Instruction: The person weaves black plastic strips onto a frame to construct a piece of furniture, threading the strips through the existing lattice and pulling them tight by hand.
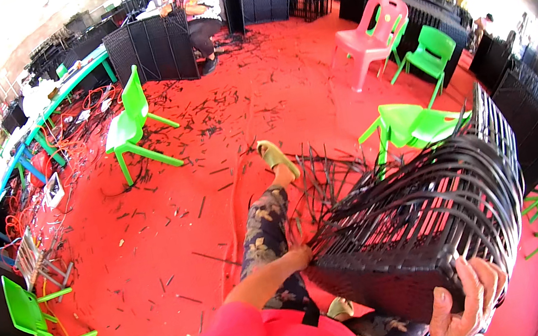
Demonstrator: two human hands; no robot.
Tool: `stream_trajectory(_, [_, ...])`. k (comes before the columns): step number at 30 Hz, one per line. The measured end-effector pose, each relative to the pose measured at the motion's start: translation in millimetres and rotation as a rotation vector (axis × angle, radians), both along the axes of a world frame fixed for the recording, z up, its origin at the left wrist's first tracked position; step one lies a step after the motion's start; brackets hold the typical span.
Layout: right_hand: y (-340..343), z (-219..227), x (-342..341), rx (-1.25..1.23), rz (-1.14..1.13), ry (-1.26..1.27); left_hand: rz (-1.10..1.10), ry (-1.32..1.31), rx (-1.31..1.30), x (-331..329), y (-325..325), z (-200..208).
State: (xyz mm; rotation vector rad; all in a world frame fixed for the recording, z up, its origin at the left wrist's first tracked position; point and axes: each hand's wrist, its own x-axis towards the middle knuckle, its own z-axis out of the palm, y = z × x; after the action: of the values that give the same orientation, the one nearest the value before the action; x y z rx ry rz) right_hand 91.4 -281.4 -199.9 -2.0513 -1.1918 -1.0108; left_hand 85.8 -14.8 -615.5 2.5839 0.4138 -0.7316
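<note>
A black woven frame (pixel 388 269), made of plastic-looking strips, lies tilted across my lap at the lower right. Long loose black strips (pixel 424 187) arch over its far side and trail toward the floor. My left hand (pixel 297 257) is closed at its left corner, with the fingertips partly hidden behind the weave. My right hand (pixel 470 298) grips the near right corner, fingers curled over the edge and thumb on the near side. Thin bars (pixel 496 128) stand at its far right end.
Strip scraps litter the red floor (pixel 152 239). Green chairs stand around, including one ahead-left (pixel 132 124) and one just beyond the frame (pixel 412 122). A pink chair (pixel 371 35) is farther back. A co-worker (pixel 199 18) sits behind a black panel (pixel 155 50). A cluttered blue-green table (pixel 50 109) runs along the left.
</note>
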Motion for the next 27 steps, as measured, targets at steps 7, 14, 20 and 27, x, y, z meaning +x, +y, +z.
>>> stream_trajectory(7, [32,4,9,0.037,0.289,0.078,-0.303,-0.551,0.208,-50,-12,169])
stream_trajectory(14, [90,-5,15,0.472,1.027,0.769,-0.247,-1.394,-0.468,-117,-81,361])
stream_trajectory(20, [115,-8,0,0.724,1.375,1.393,-0.054,-1.602,0.102,-102,-114,392])
stream_trajectory(27, [127,-19,-7,0.839,1.320,1.172,-0.155,-1.679,0.357,-109,-115,362])
